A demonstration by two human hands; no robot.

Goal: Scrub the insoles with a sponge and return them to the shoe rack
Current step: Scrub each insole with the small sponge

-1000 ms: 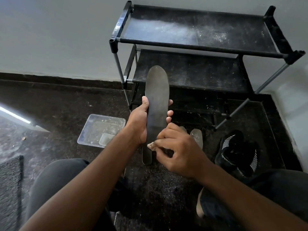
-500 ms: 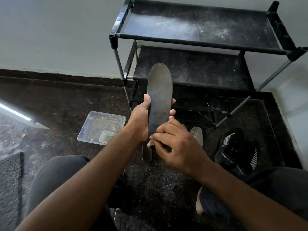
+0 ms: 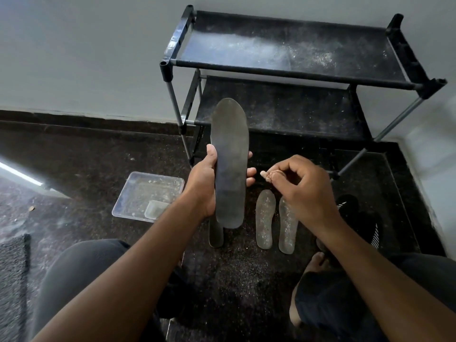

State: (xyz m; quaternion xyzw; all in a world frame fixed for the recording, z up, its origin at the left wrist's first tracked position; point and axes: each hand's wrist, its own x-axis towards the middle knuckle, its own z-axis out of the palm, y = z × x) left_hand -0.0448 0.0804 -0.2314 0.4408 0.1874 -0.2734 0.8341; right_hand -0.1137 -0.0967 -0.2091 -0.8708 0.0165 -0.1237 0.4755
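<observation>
My left hand (image 3: 203, 186) grips a long dark grey insole (image 3: 230, 164) upright, toe end up, in front of the black shoe rack (image 3: 291, 72). My right hand (image 3: 299, 191) hovers just right of it, fingers pinched on a small beige sponge piece (image 3: 267, 175), not touching the insole. Two pale, speckled insoles (image 3: 265, 218) (image 3: 287, 227) lie side by side on the dark floor below my right hand. Another dark insole (image 3: 216, 234) lies on the floor, mostly hidden behind the held one.
A clear plastic tray (image 3: 148, 193) with a small pale block in it sits on the floor to the left. A black shoe with white stripes (image 3: 360, 223) lies at the right by my knee. The rack's two dusty shelves stand against the grey wall.
My right hand has lifted off the insole's lower part and moved right with the sponge. The two pale insoles on the floor are now uncovered.
</observation>
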